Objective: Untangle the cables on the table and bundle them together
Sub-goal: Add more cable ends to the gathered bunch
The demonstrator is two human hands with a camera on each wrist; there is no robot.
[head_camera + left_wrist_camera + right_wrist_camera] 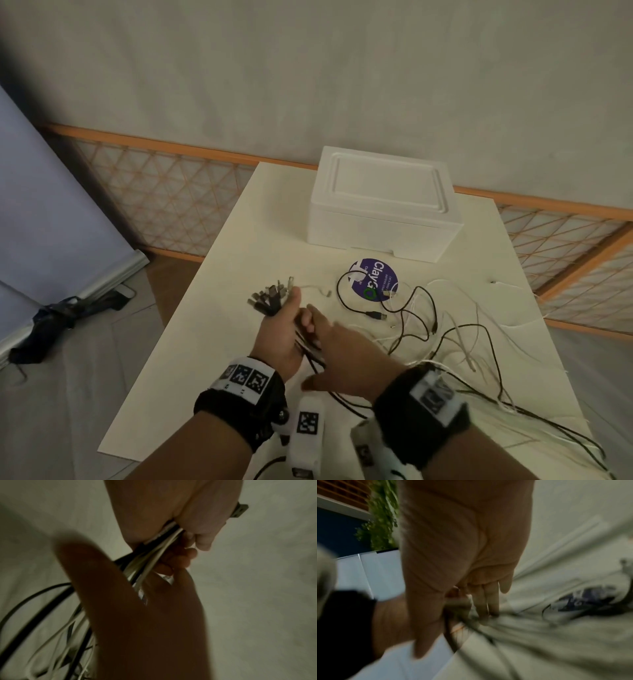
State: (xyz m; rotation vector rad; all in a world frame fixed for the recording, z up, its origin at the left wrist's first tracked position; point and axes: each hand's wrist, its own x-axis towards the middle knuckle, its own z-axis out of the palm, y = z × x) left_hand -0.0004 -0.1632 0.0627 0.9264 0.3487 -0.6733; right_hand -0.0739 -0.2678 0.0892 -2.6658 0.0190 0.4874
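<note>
We hold a bunch of cables in our left hand, fingers curled round them just behind the plugs, which fan out past the thumb toward the far-left side of the table. The left wrist view confirms this clamp: black and white cords pass through the closed fist. Our right hand lies over the cords just behind the left hand, fingers mostly straight and spread; the right wrist view is too blurred to show whether any finger pinches a cord, so we cannot tell for sure, though it looks loose.

The rest of the cables trail right across the table in a loose tangle, some over a purple sticker, in front of a white foam box.

We judge these cords light, limp and a little springy, so they will follow any pull and drag their neighbours along. The thin white ones look likely to snag and knot if we tug hard. The plug ends are the stiff part and give the best hold, so we keep the left hand there and let the right hand slide along the cords, combing loops out gently. A free black plug lying near the sticker is a good next pick.
</note>
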